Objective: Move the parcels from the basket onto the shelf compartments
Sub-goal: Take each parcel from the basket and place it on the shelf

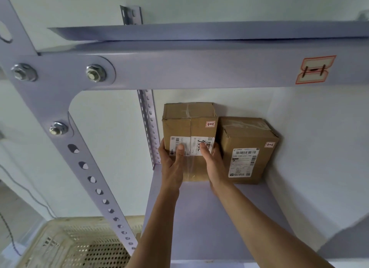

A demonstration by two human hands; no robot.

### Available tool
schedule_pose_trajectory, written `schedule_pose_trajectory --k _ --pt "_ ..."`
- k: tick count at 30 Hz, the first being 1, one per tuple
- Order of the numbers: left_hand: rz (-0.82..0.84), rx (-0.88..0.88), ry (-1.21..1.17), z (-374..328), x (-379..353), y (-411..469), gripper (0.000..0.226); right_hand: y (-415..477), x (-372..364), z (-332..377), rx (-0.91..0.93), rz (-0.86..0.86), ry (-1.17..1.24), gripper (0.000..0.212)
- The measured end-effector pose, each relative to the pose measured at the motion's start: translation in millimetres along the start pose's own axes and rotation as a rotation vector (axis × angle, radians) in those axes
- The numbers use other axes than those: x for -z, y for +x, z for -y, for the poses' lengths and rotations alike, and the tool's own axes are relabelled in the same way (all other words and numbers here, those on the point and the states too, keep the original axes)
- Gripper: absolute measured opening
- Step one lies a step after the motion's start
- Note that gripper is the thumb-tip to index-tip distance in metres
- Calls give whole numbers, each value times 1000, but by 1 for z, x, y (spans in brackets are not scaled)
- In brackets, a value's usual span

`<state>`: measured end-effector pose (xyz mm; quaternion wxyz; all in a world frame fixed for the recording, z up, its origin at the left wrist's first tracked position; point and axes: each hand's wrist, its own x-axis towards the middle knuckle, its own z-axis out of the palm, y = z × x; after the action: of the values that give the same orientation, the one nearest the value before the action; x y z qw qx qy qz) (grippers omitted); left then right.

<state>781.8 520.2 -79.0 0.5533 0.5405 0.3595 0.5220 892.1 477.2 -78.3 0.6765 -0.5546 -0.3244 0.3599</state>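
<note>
both hands (172, 159) (212, 159) gripping one parcel (189, 123), two parcels on shelf (199, 217)

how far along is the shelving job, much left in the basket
Done: a first parcel sits at the back of the shelf. In hand: the left hand and right hand grip a second parcel right beside it. Left: letting go; the visible part of the basket shows no parcels, though most of it is out of view.
</note>
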Motion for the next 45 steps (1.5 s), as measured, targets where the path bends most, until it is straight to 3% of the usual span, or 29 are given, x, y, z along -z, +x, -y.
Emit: schedule_pose_trajectory --k 2,6,11,17,24,25,28,29,32,35,38,45 --pt "-9 8 -2 4 0 4 46 4 -1 -4 14 -23 -21 71" --pt "-35 14 8 10 0 8 60 7 -4 -6 12 -49 -56 78" --pt "-93 34 24 14 -4 12 45 8 -8 -6 33 -95 -74 83" --pt "-106 27 32 9 -7 14 35 7 -13 -5 20 -145 -121 65" --pt "-78 268 26 -36 -4 8 59 -3 -13 42 -74 -72 -44 30" --pt "-72 294 33 -45 -5 10 68 -5 -15 51 -78 -64 -41 40" --pt "-50 349 62 -64 -3 19 124 -1 -20 72 -150 -94 -52 108" --pt "-35 358 55 -67 -4 20 133 0 -23 78 -188 -102 -49 125" --pt "9 357 23 -75 -7 20 118 5 -25 91 -275 -106 1 144" --pt "57 378 5 -70 -7 28 109 5 -24 98 -325 -108 26 128" --pt "10 407 11 -69 -7 31 114 8 -24 99 -343 -124 37 105" --pt "-42 430 -23 -87 -14 22 97 10 -24 98 -307 -144 26 61"
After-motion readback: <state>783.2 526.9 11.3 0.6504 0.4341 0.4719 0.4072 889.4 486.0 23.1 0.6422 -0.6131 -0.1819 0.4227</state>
